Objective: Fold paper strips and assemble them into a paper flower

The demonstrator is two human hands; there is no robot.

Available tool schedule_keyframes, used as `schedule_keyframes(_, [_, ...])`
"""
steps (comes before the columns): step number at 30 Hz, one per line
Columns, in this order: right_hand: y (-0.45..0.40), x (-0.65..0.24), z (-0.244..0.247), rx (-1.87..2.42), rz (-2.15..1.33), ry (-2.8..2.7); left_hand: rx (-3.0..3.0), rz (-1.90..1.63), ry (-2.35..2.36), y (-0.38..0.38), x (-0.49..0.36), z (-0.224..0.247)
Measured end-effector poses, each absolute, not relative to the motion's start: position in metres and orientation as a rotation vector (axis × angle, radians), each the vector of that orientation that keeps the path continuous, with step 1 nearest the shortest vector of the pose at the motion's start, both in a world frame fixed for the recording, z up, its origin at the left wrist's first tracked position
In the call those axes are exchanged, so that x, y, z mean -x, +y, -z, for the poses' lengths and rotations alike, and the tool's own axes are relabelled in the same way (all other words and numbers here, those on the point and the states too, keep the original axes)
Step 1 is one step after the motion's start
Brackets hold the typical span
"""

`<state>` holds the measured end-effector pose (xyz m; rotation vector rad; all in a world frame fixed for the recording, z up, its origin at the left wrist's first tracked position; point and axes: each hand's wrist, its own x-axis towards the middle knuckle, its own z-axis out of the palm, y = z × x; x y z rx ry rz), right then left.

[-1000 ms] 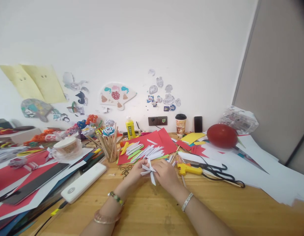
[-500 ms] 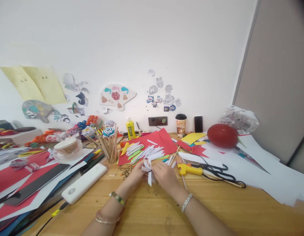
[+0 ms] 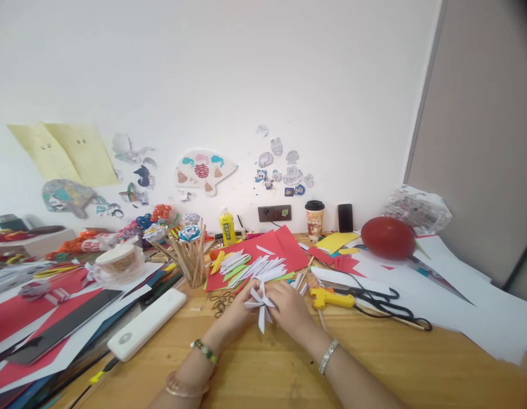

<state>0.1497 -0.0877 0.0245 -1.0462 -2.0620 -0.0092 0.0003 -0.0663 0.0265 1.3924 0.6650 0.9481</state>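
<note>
A cluster of folded white paper strips (image 3: 262,307), spread out like a star, is held between my two hands over the wooden table. My left hand (image 3: 241,304) grips its left side, the fingers closed and partly hidden behind the paper. Closed on the right side is my right hand (image 3: 286,301). Just beyond the hands, loose white folded strips (image 3: 265,267) and a few green ones lie on red paper (image 3: 293,250). Small rubber bands (image 3: 221,304) rest left of my left hand.
A yellow glue gun (image 3: 333,299) and black-handled scissors (image 3: 382,301) lie to the right. Sticks stand in a holder (image 3: 194,267) at the left, near a white power bank (image 3: 146,324). Farther back are a bottle (image 3: 227,227), a cup (image 3: 315,220) and a red balloon (image 3: 388,237).
The white paper cluster now shows more of its spread points between my fingers, and my right hand has shifted slightly around it. The whole view has moved a little.
</note>
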Motion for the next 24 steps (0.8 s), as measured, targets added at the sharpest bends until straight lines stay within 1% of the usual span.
schedule_keyframes(8, [-0.093,-0.151,-0.033,1.073,0.082,-2.080,-1.494,-1.010,0.741,-0.062,0.000,-0.034])
schedule_keyframes(16, [-0.095,-0.148,-0.036,1.040,-0.076,-1.951,-1.682,-1.135,0.752,-0.057,0.003,-0.033])
schedule_keyframes(19, [-0.094,-0.147,-0.036,1.044,-0.023,-1.946,-1.712,-1.199,0.773,-0.055,0.003,-0.032])
schedule_keyframes(24, [-0.096,-0.148,-0.037,1.024,0.131,-1.954,-1.693,-1.178,0.794,-0.055,0.005,-0.035])
